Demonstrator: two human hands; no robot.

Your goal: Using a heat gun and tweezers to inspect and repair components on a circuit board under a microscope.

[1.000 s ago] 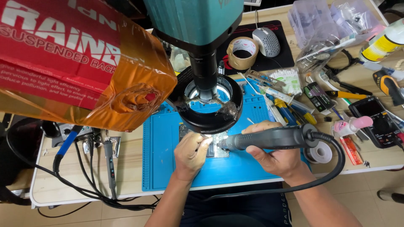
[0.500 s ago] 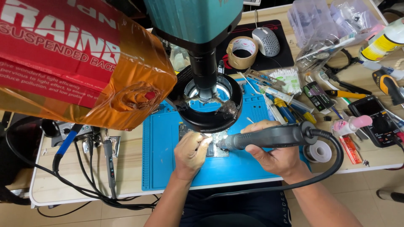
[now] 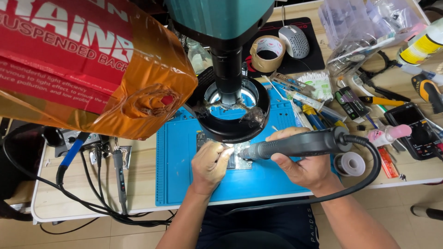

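Hands: right hand (image 3: pixel 307 168) grips grey hot-air handle (image 3: pixel 295 144), left hand (image 3: pixel 210 165) pinches tweezers (image 3: pixel 225 148) under red box (image 3: pixel 60 55)

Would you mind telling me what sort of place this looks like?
Most likely an electronics repair bench: a microscope with a ring light stands over a blue work mat, the right hand holds a corded hot-air handpiece over a circuit board, and a multimeter lies nearby.

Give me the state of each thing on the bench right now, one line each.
Left hand: pinching tweezers, resting on the circuit board.
Right hand: gripping the black hot-air handle, nozzle aimed at the board.
Ring light: lit, above the board.
Blue mat: flat under the board.
Tape roll: lying flat.
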